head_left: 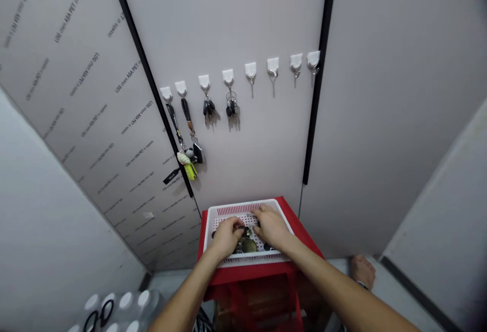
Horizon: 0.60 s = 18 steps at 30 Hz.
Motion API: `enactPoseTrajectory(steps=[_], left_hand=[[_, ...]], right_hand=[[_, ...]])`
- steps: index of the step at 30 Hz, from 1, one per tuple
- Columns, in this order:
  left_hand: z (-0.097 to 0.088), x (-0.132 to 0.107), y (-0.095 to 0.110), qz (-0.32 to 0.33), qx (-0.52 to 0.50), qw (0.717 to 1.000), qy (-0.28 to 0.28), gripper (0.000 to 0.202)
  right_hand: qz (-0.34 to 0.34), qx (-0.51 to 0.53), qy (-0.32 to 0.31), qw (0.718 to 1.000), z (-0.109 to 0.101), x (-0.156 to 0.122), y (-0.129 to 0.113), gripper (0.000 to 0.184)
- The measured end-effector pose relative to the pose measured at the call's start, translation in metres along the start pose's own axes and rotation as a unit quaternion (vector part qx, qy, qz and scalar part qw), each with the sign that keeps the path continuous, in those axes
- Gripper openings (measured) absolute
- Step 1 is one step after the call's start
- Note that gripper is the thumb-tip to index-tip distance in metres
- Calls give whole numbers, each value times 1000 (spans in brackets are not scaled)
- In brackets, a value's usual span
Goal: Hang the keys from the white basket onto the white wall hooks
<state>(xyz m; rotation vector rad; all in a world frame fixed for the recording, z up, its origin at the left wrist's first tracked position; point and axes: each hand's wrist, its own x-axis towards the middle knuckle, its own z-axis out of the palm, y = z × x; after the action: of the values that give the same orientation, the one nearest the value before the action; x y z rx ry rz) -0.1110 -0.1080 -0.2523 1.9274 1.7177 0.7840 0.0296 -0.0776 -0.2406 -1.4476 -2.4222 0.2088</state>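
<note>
Both of my hands reach into a white plastic basket (210, 215) that holds a jumble of small key-ring items. My left hand (225, 236) is at the basket's left side, its fingers curled and pinched on a small dark item I cannot make out. Close by its fingertips lies a round greenish-gold pendant (249, 245). My right hand (271, 226) bends over the basket's right side, thumb and fingers apart. Its fingertips are by a thin pale item near the far wall; I see nothing clearly gripped there.
The basket stands on a red cloth-covered stand (300, 228). On the panel, white hooks (228, 77) form a row; bunches of keys (232, 110) and strap keychains (186, 113) hang from the left ones. Capped bottles (143, 301) and black scissors (99, 317) are lower left. A foot (362, 271) shows right.
</note>
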Motion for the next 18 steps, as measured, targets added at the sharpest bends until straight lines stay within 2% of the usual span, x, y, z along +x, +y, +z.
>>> enactPoseTrajectory(steps=[3, 6, 10, 14, 18], left_hand=[[-3, -2, 2, -1, -33, 999, 25, 10], [-5, -4, 2, -5, -67, 997, 36, 8], [-4, -4, -1, -4, -155, 987, 36, 6], [-3, -3, -3, 15, -258, 965, 38, 5], [-4, -3, -2, -1, -323, 946, 35, 8]], right_hand=[[-1, -43, -3, 999, -3, 1, 1, 29], [-25, -23, -26, 999, -2, -1, 1, 23], [-76, 101, -29, 992, 2, -4, -4, 28], [-124, 242, -13, 962, 5, -2, -15, 35], [-109, 307, -6, 945, 10, 1, -21, 32]])
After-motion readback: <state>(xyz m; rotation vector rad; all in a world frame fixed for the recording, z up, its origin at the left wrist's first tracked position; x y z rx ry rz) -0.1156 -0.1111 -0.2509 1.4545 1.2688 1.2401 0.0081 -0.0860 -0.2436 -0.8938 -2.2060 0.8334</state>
